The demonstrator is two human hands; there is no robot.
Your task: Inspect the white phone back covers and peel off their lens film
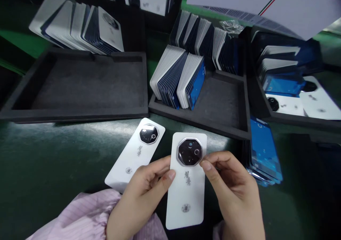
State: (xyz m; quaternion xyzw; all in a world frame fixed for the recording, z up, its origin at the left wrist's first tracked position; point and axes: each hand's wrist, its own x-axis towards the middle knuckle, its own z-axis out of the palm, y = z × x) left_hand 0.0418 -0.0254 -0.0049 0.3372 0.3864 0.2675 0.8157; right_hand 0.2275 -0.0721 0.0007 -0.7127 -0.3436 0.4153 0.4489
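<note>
My left hand (145, 193) grips a white phone back panel (185, 193) by its left edge, thumb on top and fingers beneath. The panel stands nearly upright in view, with a dark octagonal camera window in a silver ring, grey lettering and a small round emblem. At the ring's lower right edge, my right hand (231, 190) has its thumb and index finger pinched together; whatever lies between the tips is too small to make out. A second white back panel (133, 158) lies slanted on the dark green table (66, 154), behind my left hand.
An open black tray (80, 113) sits at the left, with white and dark panels (77, 26) behind it. The middle black tray (223, 97) holds rows of panels (176, 74). At right are a stack of blue-filmed panels (263, 151) and another loaded tray (314, 117). White paper (239, 1) hangs above.
</note>
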